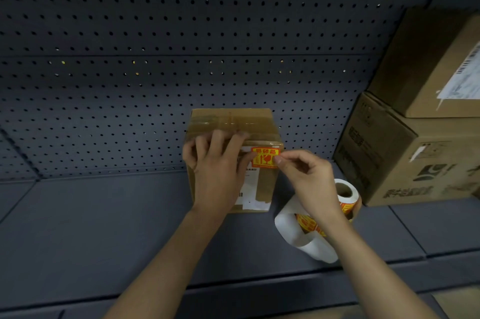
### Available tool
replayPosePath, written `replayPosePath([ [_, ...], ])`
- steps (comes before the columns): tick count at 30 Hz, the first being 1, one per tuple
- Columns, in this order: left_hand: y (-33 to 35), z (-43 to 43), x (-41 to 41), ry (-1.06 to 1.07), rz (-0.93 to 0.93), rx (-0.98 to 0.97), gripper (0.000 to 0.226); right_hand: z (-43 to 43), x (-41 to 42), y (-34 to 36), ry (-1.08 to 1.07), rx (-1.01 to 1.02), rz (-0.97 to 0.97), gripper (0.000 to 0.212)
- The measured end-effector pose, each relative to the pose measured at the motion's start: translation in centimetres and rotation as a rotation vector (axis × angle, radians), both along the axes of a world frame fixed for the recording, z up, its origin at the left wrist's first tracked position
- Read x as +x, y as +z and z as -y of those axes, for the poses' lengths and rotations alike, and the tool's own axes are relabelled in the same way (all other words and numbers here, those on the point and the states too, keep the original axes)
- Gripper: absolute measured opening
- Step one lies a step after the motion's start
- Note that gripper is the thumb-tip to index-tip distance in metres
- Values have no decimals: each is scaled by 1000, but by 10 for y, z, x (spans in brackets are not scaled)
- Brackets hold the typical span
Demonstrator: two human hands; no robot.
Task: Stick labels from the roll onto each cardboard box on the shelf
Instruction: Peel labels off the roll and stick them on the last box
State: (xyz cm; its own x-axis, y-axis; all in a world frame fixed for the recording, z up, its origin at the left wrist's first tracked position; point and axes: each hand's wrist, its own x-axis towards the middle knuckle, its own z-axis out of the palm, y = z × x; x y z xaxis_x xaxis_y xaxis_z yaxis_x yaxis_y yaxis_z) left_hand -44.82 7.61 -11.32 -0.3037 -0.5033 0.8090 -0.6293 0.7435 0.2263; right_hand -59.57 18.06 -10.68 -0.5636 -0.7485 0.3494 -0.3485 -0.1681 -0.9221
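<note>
A small taped cardboard box (233, 121) stands on the dark shelf (104, 227) in the middle of the view. A red and yellow label (265, 157) lies at the top of its front face, above a white shipping sticker. My left hand (218, 162) lies over the box's top front edge, fingers on top and thumb against the label's left end. My right hand (304, 175) pinches the label's right edge between thumb and forefinger. The label roll (346, 192) stands on the shelf behind my right wrist, with a loose white backing strip (293, 230) curling toward the front.
Two large cardboard boxes are stacked at the right: the lower box (405, 160) with dark printing, the upper box (431, 66) with a white shipping sticker. A perforated dark back panel (181, 45) closes the shelf behind. The shelf's front lip (233, 290) runs below my forearms.
</note>
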Motion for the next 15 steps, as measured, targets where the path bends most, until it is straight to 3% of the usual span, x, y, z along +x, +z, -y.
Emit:
replayPosePath([
  [15,2,-1,1,3,9,-8,35,-4,-6,5,-128,-28,-152,9],
])
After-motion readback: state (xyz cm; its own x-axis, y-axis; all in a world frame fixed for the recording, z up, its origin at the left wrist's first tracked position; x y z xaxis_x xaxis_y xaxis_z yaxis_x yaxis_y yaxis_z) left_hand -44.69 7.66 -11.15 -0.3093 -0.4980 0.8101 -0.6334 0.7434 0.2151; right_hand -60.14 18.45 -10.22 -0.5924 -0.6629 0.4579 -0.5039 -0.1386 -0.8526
